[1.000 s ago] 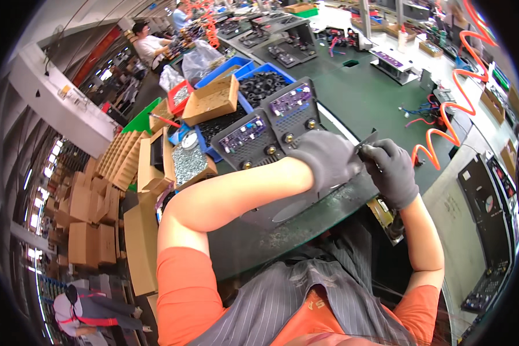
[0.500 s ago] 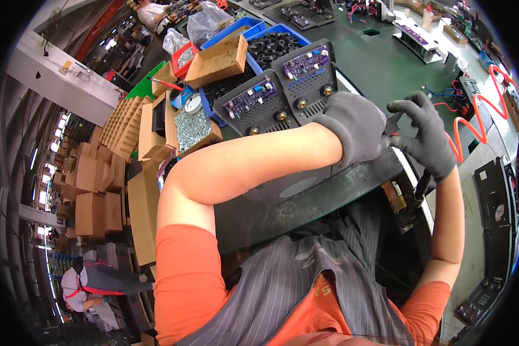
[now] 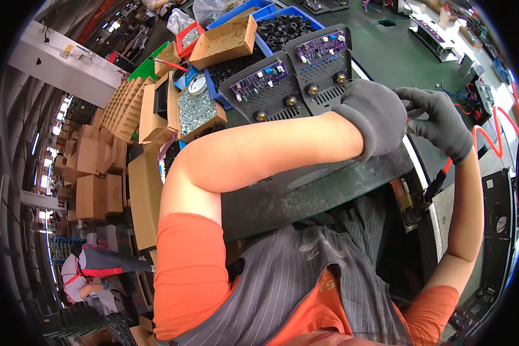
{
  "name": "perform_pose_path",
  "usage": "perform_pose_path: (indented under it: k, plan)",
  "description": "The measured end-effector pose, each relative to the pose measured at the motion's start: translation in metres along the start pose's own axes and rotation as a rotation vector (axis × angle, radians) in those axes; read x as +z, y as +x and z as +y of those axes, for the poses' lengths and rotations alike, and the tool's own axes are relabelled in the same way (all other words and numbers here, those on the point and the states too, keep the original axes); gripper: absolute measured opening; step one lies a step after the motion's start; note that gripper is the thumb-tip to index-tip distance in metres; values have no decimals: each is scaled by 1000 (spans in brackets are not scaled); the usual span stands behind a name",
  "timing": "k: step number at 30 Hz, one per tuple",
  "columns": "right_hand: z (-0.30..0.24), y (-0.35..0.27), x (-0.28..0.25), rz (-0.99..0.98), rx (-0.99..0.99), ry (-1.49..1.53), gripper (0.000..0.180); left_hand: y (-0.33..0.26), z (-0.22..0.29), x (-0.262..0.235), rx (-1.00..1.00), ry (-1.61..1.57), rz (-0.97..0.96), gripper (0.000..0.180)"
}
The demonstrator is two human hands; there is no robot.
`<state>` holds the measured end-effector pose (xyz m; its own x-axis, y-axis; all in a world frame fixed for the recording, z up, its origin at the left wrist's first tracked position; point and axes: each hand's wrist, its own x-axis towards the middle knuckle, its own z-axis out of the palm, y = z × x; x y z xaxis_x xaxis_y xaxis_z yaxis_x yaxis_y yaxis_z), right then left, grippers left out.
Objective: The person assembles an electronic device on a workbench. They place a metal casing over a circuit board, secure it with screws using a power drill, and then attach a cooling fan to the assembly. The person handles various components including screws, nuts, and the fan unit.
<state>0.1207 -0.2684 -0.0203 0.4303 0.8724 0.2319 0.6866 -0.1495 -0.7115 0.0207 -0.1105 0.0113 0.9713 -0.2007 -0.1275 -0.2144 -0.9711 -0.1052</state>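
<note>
Gloves: my left hand (image 3: pixel 378 115) and right hand (image 3: pixel 438 121) (now higher in view) stay pinched together, apparently around a small hidden part.

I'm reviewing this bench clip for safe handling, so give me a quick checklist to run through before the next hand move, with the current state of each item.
1. Gloves on both hands: ok. The left hand and right hand both wear dark grey gloves.
2. Hands together over the work: ok. They meet at the edge of the green bench.
3. What the grip holds: cannot tell. The fingers hide it.
4. Two black panels with purple circuit boards within reach: ok. They lie just beyond the left hand.
5. Screw box out of the way: ok. It sits farther left, apart from the hands.
6. Orange coiled hose free of the right hand: cannot tell.
</note>
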Motion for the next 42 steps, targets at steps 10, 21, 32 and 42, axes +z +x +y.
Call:
perform_pose_path:
  k: [10,21,32,42]
  plan:
    - [-22,-45,14,537,-314,-518,52,-5,-3,6,-20,-49,110,37]
    - [170,-147,20,865,610,-557,52,-1,2,8,-30,31,97,43]
    - [24,-154,29,1273,117,566,34,-3,1,3,-49,-91,37,38]
    - [-65,-97,145,812,17,992,54,-70,-59,-19,16,-406,232,38]
